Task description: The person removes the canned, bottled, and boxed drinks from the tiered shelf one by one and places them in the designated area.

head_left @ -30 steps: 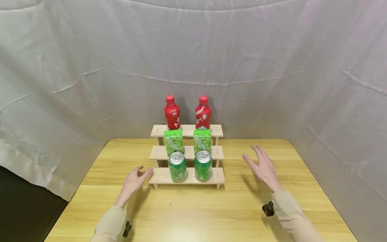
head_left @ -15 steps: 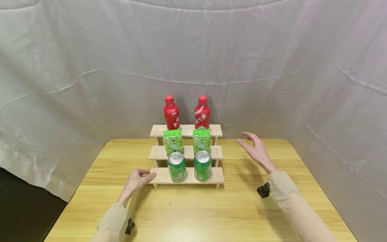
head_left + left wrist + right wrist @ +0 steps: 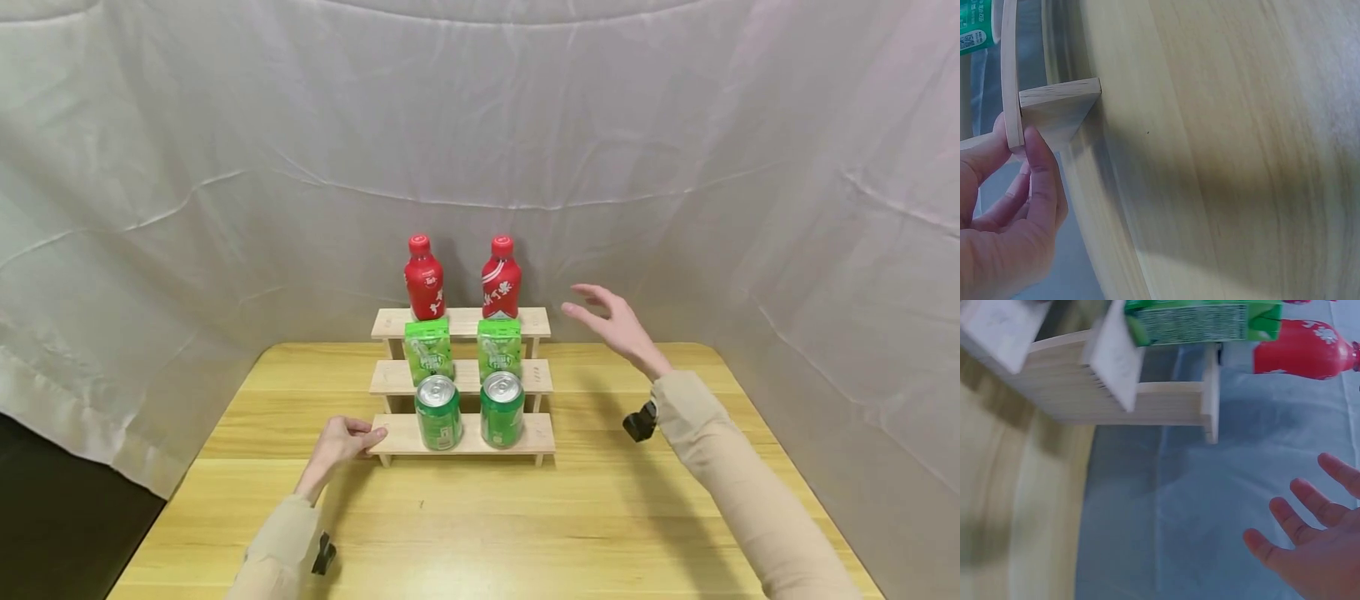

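At left hand (image 3: 337, 442), pale wooden three-tier rack (image 3: 467, 379) is being pinched, likely for steadying; right hand (image 3: 617, 325) is hovering empty, fingers spread.

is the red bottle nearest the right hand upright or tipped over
Upright: in the head view, the red bottle stands on the top shelf, its cap pointing up.

"What sort of place is this?"
"A makeshift test booth (image 3: 847, 275), I'd say: grey cloth (image 3: 480, 125) hangs behind the table (image 3: 487, 533) and along both sides."
"Those bottles (image 3: 501, 287), cartons (image 3: 429, 352) and cans (image 3: 502, 415)?"
"Matched pairs on a stepped rack (image 3: 402, 433), neat as a shop display. And a black gadget (image 3: 640, 422) sits by each sleeve (image 3: 723, 467)."
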`<state>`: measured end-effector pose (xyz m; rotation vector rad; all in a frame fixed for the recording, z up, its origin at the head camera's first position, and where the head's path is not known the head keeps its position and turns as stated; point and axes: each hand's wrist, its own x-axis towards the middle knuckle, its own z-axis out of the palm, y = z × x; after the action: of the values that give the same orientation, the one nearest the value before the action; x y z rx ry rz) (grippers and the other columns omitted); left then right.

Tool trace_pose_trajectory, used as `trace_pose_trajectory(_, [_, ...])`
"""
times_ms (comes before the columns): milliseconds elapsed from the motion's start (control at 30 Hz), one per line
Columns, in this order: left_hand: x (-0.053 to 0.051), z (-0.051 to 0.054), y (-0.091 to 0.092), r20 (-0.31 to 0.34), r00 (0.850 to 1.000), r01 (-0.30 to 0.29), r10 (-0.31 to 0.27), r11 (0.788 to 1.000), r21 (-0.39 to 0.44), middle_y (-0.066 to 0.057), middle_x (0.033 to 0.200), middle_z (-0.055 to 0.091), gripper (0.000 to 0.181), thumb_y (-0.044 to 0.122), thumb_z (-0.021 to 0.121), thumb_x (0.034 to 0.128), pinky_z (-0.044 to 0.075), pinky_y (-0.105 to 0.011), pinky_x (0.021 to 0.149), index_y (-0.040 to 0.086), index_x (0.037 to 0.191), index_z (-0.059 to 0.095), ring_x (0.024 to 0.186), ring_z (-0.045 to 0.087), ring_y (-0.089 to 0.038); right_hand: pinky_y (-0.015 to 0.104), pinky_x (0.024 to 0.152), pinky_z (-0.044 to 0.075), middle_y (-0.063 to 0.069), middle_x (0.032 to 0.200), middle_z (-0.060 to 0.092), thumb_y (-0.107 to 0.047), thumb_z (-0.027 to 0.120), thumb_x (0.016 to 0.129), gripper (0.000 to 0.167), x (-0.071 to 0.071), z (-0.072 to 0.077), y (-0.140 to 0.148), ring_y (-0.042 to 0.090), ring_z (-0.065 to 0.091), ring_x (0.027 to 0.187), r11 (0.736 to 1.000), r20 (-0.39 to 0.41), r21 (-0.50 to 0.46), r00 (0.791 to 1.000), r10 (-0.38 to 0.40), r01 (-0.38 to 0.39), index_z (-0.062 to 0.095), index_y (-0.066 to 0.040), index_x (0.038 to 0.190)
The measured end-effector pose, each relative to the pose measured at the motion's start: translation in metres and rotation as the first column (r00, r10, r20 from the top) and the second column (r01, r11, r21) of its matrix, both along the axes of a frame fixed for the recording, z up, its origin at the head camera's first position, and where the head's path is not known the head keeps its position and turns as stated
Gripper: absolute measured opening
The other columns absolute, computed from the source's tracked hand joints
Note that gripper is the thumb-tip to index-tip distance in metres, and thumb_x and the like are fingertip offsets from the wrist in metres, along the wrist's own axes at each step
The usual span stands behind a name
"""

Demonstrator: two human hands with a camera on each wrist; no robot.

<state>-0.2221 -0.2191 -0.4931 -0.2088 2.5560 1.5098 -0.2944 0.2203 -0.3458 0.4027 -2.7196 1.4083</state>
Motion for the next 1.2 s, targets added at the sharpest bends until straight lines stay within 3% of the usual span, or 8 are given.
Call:
trace_pose_trajectory(233, [0.000,0.002,-0.001,0.013,1.000,0.009,-0.009,1.000,0.017,-0.013,0.085,0.074,0.042,0.020,0.075,0.0916,0.062,-0.030,0.072,-0.016,0.111,0.065,0.067,0.065,-0.010,0.056,0.123,0.032,0.017,0.160,0.039,-0.036,0.062,0.099,0.064,-0.016,0.026,-0.015,0.040,0.036,0.148,0.998,0.023,-0.047,0.999,0.037,-0.035,0.041,-0.007,0.152])
trace_pose_trajectory(533, [0.000,0.004,0.000,0.018,1.000,0.014,-0.014,1.000,0.009,-0.017,0.088,0.074,0.042,0.019,0.074,0.0920,0.062,-0.031,0.072,-0.017,0.112,0.064,0.067,0.065,-0.011,0.055,0.124,0.032,0.016,0.160,0.039,-0.041,0.063,0.098,0.069,-0.036,0.047,-0.043,0.036,0.037,0.148,0.995,0.047,-0.074,0.996,0.077,-0.074,0.038,-0.008,0.153])
trace_pose_trajectory(933, [0.001,0.002,0.000,0.025,0.999,0.020,-0.020,1.000,0.015,-0.019,0.090,0.074,0.042,0.019,0.074,0.0921,0.062,-0.031,0.073,-0.017,0.112,0.063,0.067,0.065,-0.011,0.049,0.122,0.037,0.019,0.156,0.045,-0.033,0.059,0.102,0.063,-0.050,0.054,-0.084,0.034,0.042,0.146,0.979,0.077,-0.140,0.984,0.159,-0.148,0.037,-0.003,0.153])
trace_pose_trajectory(1200, [0.000,0.001,0.002,0.027,1.000,0.015,-0.015,1.000,0.028,-0.019,0.091,0.074,0.043,0.019,0.075,0.0915,0.062,-0.030,0.072,-0.016,0.113,0.062,0.068,0.065,-0.011,0.046,0.113,0.048,0.023,0.137,0.059,-0.028,0.058,0.103,0.049,-0.053,0.051,-0.100,0.032,0.057,0.125,0.972,0.077,-0.193,0.985,0.153,-0.136,0.048,-0.001,0.143])
